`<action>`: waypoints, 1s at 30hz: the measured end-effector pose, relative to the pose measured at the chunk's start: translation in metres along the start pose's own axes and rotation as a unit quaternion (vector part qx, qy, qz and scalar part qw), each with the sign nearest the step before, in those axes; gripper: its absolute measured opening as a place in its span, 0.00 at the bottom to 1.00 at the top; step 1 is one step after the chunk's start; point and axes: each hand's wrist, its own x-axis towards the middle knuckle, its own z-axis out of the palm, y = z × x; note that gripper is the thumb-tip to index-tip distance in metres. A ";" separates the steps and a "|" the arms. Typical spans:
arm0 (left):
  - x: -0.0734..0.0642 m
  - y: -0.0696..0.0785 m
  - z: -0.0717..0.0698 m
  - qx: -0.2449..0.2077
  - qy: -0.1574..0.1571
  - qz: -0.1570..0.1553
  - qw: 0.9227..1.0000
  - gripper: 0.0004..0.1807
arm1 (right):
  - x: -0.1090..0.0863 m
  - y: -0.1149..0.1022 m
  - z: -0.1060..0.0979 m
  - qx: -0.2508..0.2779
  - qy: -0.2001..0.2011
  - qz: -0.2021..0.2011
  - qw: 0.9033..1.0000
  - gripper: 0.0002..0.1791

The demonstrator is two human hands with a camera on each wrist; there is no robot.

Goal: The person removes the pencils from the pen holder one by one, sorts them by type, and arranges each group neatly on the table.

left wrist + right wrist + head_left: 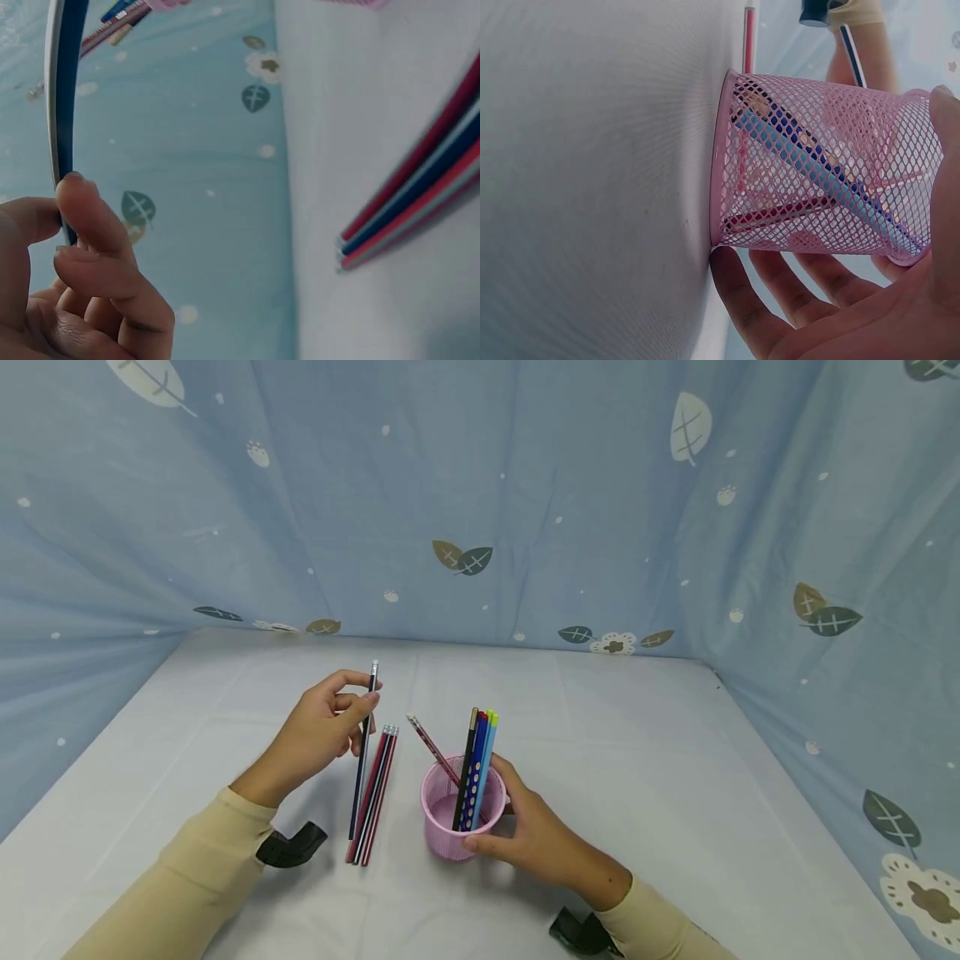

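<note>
My left hand [318, 727] pinches a dark blue-and-white striped pencil [362, 785] near its upper end, between thumb and fingers. That pencil [66, 105] stands steeply in the left wrist view. Just right of it, several red and dark striped pencils [378, 802] lie side by side on the white table. A pink mesh pen cup [442, 843] stands upright, gripped round its right side by my right hand [543, 835]. Inside lean a patterned red pencil [435, 749] and several black, blue and light blue pencils [483, 768], seen through the mesh in the right wrist view.
White cloth covers the table [622, 760]. Behind it and along the sides hangs a blue curtain [525, 510] with leaf prints. Black wrist mounts [292, 845] sit at both sleeves, close over the table.
</note>
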 end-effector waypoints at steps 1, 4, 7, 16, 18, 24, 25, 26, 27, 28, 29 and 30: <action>0.001 -0.002 0.000 0.005 -0.002 -0.005 1.000 0.21 | 0.000 0.000 0.000 0.000 0.000 0.000 1.000 0.53; 0.003 -0.007 0.000 0.019 -0.009 -0.019 1.000 0.22 | 0.000 0.000 0.000 -0.002 -0.001 0.000 1.000 0.53; 0.006 -0.012 0.000 0.029 -0.015 -0.033 0.999 0.23 | 0.000 0.000 0.000 -0.004 -0.001 0.001 1.000 0.53; 0.008 -0.023 0.001 0.067 -0.028 -0.068 0.995 0.24 | 0.000 0.000 0.000 -0.005 0.003 0.005 1.000 0.53; 0.008 -0.025 0.001 0.079 -0.034 -0.070 0.994 0.25 | 0.000 -0.001 0.000 -0.005 0.004 0.002 1.000 0.53; 0.011 -0.034 0.001 0.105 -0.053 -0.084 0.989 0.24 | 0.000 -0.001 0.000 0.003 0.001 -0.008 1.000 0.53; 0.011 -0.036 0.001 0.107 -0.056 -0.089 0.989 0.23 | 0.000 -0.001 0.000 0.004 0.001 -0.009 1.000 0.53; 0.011 -0.038 0.001 0.108 -0.059 -0.094 0.988 0.22 | 0.000 -0.001 0.000 0.003 0.001 -0.008 1.000 0.53; 0.012 -0.040 0.001 0.109 -0.062 -0.098 0.987 0.22 | 0.000 -0.001 0.000 0.003 0.002 -0.008 1.000 0.53; 0.012 -0.041 0.001 0.108 -0.065 -0.102 0.987 0.21 | 0.000 -0.001 0.001 0.002 0.002 -0.006 1.000 0.53; 0.012 -0.043 0.001 0.108 -0.067 -0.107 0.986 0.20 | 0.000 -0.001 0.001 0.001 0.002 -0.005 1.000 0.53; 0.013 -0.044 0.002 0.109 -0.070 -0.109 0.986 0.20 | 0.000 -0.001 0.001 0.000 0.002 -0.003 1.000 0.53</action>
